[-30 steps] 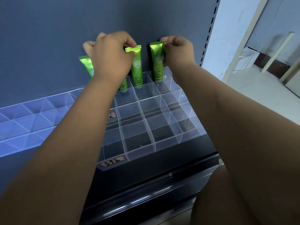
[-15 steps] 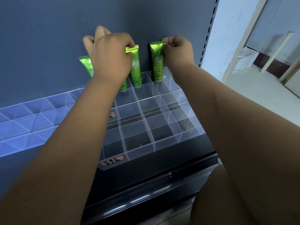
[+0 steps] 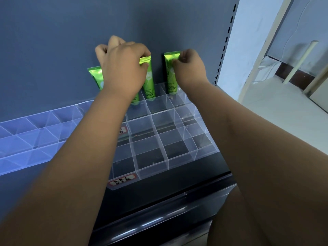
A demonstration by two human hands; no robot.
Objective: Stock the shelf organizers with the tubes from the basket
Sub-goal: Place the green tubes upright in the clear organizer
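Note:
Green tubes stand upright in the back row of a clear acrylic organizer (image 3: pixel 177 153) on the shelf. My left hand (image 3: pixel 124 68) pinches the top edge of one green tube (image 3: pixel 148 82); a further tube behind my wrist shows only its lower end (image 3: pixel 135 101). Another green tube (image 3: pixel 95 79) stands free at the left. My right hand (image 3: pixel 190 68) pinches the top corner of the rightmost green tube (image 3: pixel 170 77). The basket is not in view.
A second clear organizer (image 3: pixel 26 135) runs along the shelf to the left. The dark blue back panel (image 3: pixel 71 32) rises right behind the tubes. A slotted upright (image 3: pixel 225 41) marks the shelf's right end. The black shelf front (image 3: pixel 177 201) lies below.
My left hand has shifted slightly up and left on its tube, with fingers rising behind it. My right hand has kept its pinch on the rightmost tube.

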